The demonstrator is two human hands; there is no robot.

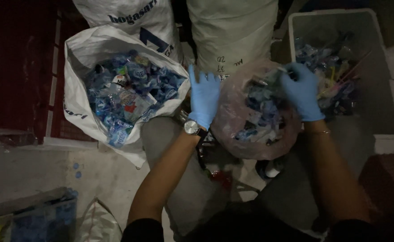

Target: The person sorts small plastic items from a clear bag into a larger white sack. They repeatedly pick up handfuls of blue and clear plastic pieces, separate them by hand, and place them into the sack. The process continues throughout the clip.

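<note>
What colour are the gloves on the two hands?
Light blue, on both the left hand and the right hand; the head view shows it.

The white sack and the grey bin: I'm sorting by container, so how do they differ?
The white sack is soft, its rim rolled down; the grey bin is rigid and straight-walled. The sack sits left of the left hand; the bin sits behind the right hand. Both hold mostly blue plastic scraps.

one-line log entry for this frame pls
left hand: open, raised beside clear bag | right hand: at bag mouth, grip unclear | bag: plastic scraps | left: open white sack | right: grey bin
</note>
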